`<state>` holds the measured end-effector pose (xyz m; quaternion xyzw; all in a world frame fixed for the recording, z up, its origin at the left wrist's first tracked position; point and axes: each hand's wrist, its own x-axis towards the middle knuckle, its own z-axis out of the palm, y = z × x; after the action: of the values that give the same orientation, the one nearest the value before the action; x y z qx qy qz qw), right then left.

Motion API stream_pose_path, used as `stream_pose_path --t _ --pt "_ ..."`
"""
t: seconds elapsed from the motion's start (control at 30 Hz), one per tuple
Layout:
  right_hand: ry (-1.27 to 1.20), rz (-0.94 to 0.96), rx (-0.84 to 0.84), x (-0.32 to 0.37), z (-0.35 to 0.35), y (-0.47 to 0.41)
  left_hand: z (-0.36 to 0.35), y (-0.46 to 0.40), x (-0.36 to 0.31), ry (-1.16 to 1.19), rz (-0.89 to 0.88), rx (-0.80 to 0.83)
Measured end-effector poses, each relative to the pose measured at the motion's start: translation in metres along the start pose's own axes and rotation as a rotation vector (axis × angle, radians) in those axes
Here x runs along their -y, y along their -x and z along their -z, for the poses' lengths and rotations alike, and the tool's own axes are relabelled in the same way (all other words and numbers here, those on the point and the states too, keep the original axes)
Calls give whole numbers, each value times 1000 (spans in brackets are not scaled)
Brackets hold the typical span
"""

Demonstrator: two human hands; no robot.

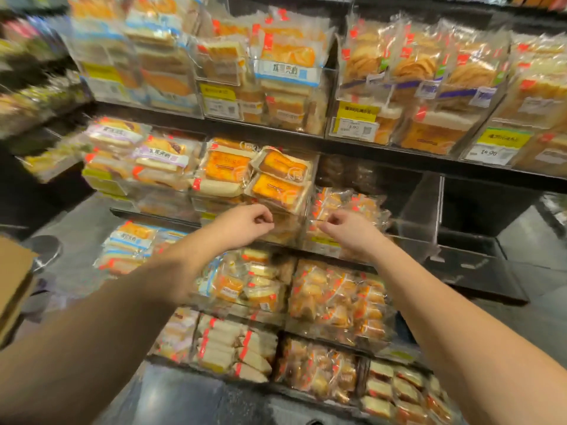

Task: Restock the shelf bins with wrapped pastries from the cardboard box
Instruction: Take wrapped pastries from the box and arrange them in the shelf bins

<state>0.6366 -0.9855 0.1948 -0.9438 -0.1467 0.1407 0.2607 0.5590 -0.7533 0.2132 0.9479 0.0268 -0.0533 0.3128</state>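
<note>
Dark store shelves (306,139) hold clear bins of wrapped pastries (276,176) ahead of you. Your left hand (245,223) and right hand (343,228) reach toward the middle bins, fingers curled; whether they pinch anything, I cannot tell. The cardboard box (13,280) sits far left.

Both arms outstretched, left grip (248,223) and right grip (345,228) loosely curled.

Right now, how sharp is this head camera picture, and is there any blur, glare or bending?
Head view: the left shelf edge is smeared by motion blur; the middle bins and both hands, left hand and right hand, are fairly sharp; wide-angle bending bows the shelves; glare glints off the clear wrappers.
</note>
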Motion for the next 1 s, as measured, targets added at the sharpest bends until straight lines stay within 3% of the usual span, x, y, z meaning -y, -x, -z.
stream_pose_path --t 0.37,0.53,0.67,0.87,1.0 --pt "206 246 291 190 -199 67 50 239 228 50 371 -119" --pt "317 421 448 277 -269 89 71 325 295 81 568 -101" --pt "449 608 540 347 -321 102 83 393 343 -39 742 -192" --pt "496 732 686 428 -398 96 111 450 404 -146 849 -138" --pt "490 774 734 480 -451 75 139 465 462 -127 908 -203"
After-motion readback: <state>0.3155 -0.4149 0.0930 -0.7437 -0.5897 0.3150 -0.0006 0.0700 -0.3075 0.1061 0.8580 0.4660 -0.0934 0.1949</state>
